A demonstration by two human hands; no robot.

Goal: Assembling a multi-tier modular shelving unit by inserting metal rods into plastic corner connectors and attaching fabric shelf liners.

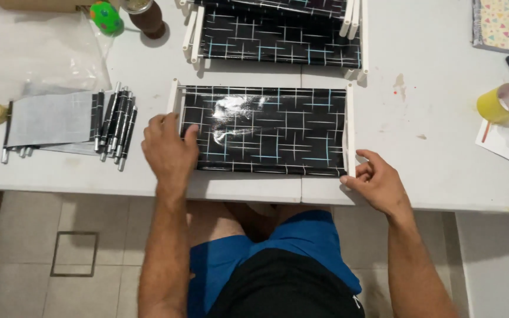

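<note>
Head view, black patterned panel [263,131] lying flat, long axis left-right, left hand [169,150] fingers spread on it, right hand [377,181] fingers pinching its white end rail [350,129].

Even, bright overhead light fell on the table [437,176]. Glare whitened the glossy black sheet [266,129]. Focus stayed sharp; shadows were soft.

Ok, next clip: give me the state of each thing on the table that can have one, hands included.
Black patterned panel: lying flat, white rails at both ends.
Left hand: flat on the panel's left end, no closed grip.
Right hand: fingers on the right rail's lower end.
Second panels: stacked behind the first.
Wrapped rods: bundled side by side.
Yellow tape roll: lying on its side.
Brown jar: upright; lid cannot tell.
</note>
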